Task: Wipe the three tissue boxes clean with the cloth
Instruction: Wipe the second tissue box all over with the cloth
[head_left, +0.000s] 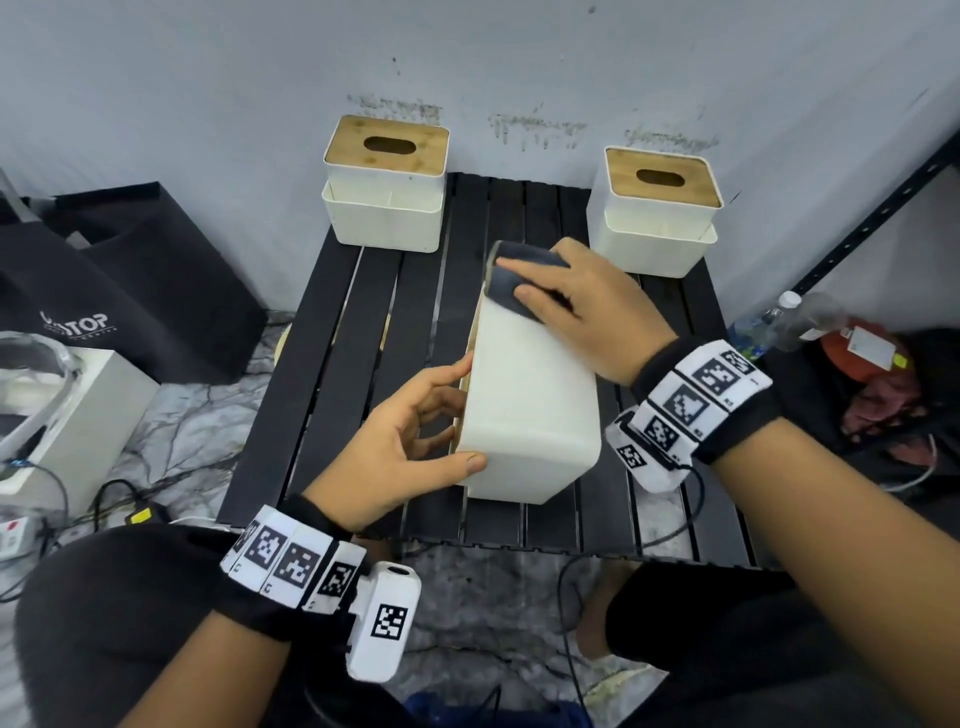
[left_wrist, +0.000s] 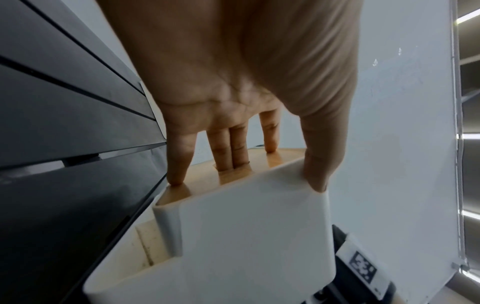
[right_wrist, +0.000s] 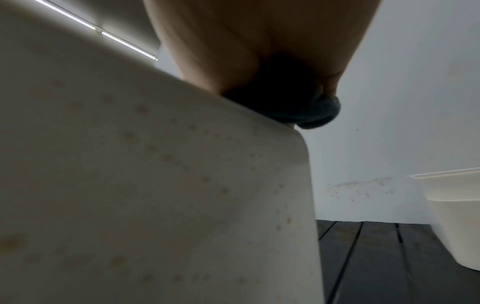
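Observation:
Three white tissue boxes with wooden lids stand on a black slatted table (head_left: 332, 364). The middle tissue box (head_left: 530, 405) lies on its side, lid facing left. My left hand (head_left: 441, 421) grips its near end: fingers on the wooden lid (left_wrist: 228, 176), thumb over the white upper face. My right hand (head_left: 587, 312) holds a dark cloth (head_left: 506, 283) pressed on the far end of that face; the cloth (right_wrist: 311, 115) bulges past the box's edge. The left box (head_left: 384, 208) and right box (head_left: 657, 218) stand upright at the back by the wall.
A black bag (head_left: 130, 291) and a white case (head_left: 67, 415) with cables sit on the floor to the left. A plastic bottle (head_left: 779, 322) and a black shelf post (head_left: 878, 202) are on the right. My knees are at the table's near edge.

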